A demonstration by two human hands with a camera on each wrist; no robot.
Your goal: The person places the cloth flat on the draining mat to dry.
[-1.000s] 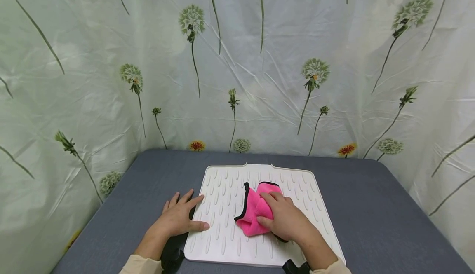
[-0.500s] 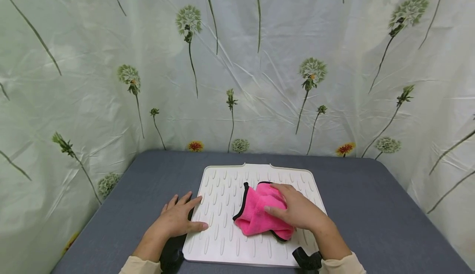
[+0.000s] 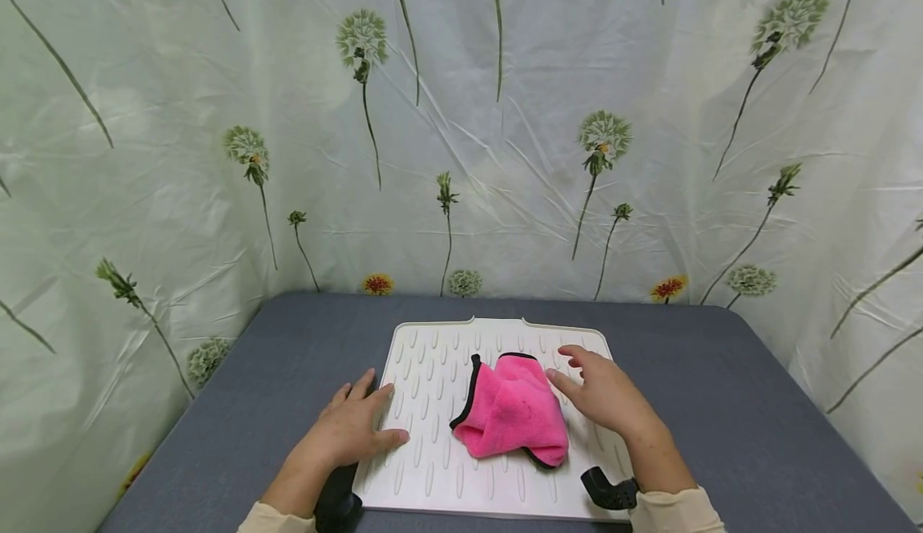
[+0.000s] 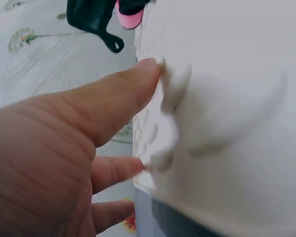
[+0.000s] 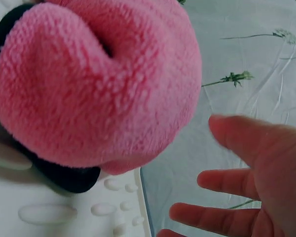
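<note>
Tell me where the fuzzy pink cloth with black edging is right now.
In the head view, the fuzzy pink cloth with black edging lies crumpled on the white ridged board, between the left hand and the right hand, nearer the latter.

Watched from a distance, the head view and both wrist views show me no readable text; I can make out no label, brand, number or sign in any.
</note>
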